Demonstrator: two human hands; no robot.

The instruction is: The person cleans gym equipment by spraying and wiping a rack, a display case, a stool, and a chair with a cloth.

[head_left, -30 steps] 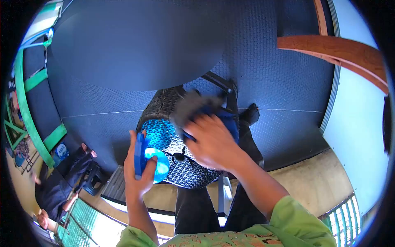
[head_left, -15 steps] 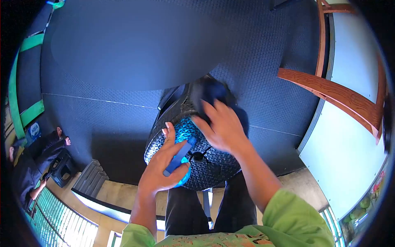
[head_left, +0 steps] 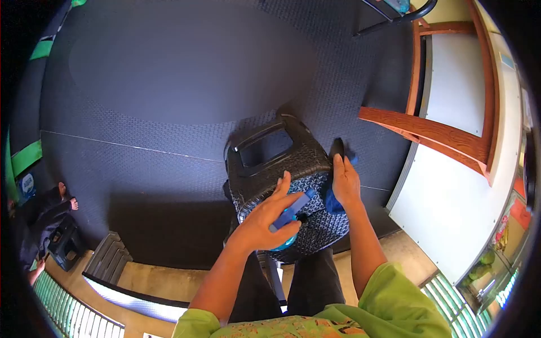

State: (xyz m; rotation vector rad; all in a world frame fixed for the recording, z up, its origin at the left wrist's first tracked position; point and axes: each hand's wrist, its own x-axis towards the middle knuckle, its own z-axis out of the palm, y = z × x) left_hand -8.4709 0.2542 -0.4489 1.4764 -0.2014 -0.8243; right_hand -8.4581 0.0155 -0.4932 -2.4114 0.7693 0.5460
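A black plastic stool [head_left: 307, 158] with a woven pattern is tilted in front of my legs, its side opening facing away from me. My left hand [head_left: 265, 222] is closed around a spray bottle with a blue head [head_left: 294, 210] and a turquoise body, held over the stool's patterned seat. Some of its fingers are stretched out near the stool's edge. At the stool's right side, my right hand [head_left: 346, 183] grips a dark blue cloth [head_left: 333, 201], which hangs against the seat. The cloth is partly hidden by the fingers.
Black textured mats [head_left: 169, 186] cover the floor. To the right are a brown wooden frame [head_left: 434, 132] and white panels [head_left: 434, 197]. At the left, a person's feet [head_left: 67, 194] show beside another black stool [head_left: 66, 248]. Grey slatted crates [head_left: 115, 259] stand nearby.
The stool has turned and tilted, so its side opening now shows. My right hand has moved right and down with the cloth to the stool's edge. The left hand still holds the spray bottle.
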